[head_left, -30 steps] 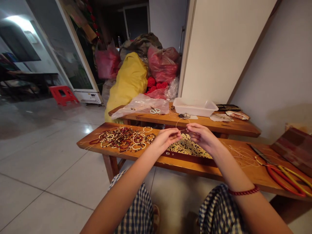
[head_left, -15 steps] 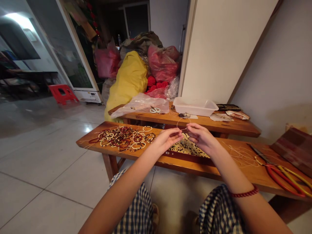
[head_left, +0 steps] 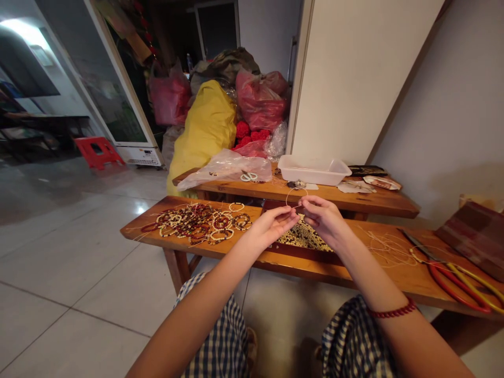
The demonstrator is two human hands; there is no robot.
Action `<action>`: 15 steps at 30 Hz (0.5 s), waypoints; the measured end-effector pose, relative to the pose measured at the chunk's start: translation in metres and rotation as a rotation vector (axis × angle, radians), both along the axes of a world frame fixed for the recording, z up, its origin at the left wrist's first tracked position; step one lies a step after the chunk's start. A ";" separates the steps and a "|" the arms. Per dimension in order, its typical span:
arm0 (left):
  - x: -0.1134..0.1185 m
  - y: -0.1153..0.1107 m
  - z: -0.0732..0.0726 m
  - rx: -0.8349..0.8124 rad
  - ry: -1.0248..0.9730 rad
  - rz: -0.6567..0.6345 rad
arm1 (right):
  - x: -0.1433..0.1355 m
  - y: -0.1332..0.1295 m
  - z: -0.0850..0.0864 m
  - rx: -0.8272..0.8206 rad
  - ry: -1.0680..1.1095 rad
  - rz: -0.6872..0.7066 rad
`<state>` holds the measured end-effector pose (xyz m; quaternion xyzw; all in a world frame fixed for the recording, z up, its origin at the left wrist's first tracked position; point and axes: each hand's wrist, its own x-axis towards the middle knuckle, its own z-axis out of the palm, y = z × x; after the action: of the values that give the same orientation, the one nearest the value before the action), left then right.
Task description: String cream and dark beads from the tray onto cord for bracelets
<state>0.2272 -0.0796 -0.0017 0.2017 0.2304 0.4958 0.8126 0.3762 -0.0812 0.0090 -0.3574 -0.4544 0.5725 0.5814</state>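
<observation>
Thin cord loop (head_left: 286, 197), one, held at frame centre, head view.
Left hand (head_left: 274, 224) and right hand (head_left: 323, 219): near each other, thumb and fingertips of each closed on the cord; exact grip too small to tell. Loop upright above the box of beads (head_left: 304, 235) on the desk (head_left: 230, 256); strung bracelets (head_left: 197, 221) at centre left. Handling, as judged: light fingertip pinch, even tension, wrists steady, loop round and untwisted, work over the box to catch strays.
</observation>
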 end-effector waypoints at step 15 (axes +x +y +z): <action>0.015 -0.011 0.000 -0.041 -0.074 -0.006 | -0.004 0.003 -0.006 0.031 -0.096 -0.090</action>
<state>0.2421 -0.0901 -0.0020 0.1672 0.2095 0.4959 0.8260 0.3719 -0.0781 0.0032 -0.3954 -0.4738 0.5211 0.5896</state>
